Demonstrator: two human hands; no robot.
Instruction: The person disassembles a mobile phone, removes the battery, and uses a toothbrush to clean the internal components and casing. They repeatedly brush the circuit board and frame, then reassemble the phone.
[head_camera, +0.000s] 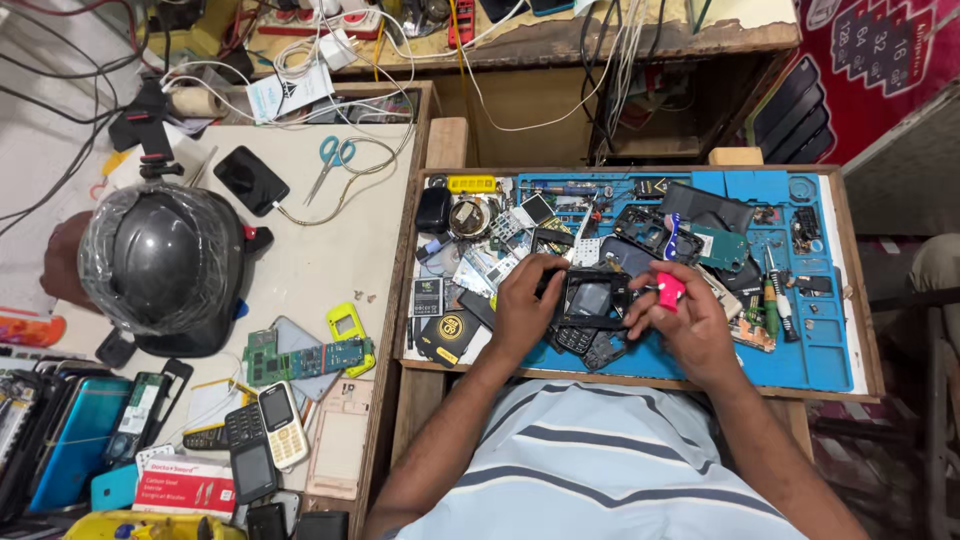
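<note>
My left hand (524, 305) grips the left side of a small black phone frame (592, 300) with a square screen opening, held over the blue work mat (820, 340). On the frame's right side, my right hand (690, 325) pinches a small pink tool (669, 290) against its edge. Under my hands lie a dark keypad piece (575, 340) and other black phone shells. Both forearms reach in from the bottom over a striped shirt.
The wooden tray (860, 290) holds phone parts, circuit boards, a battery (427, 297), screwdrivers (772, 295). On the left table are a plastic-wrapped black helmet (160, 260), scissors (330, 160), a black phone (251, 180), a green circuit board (310, 358), several old handsets (270, 435) and cables.
</note>
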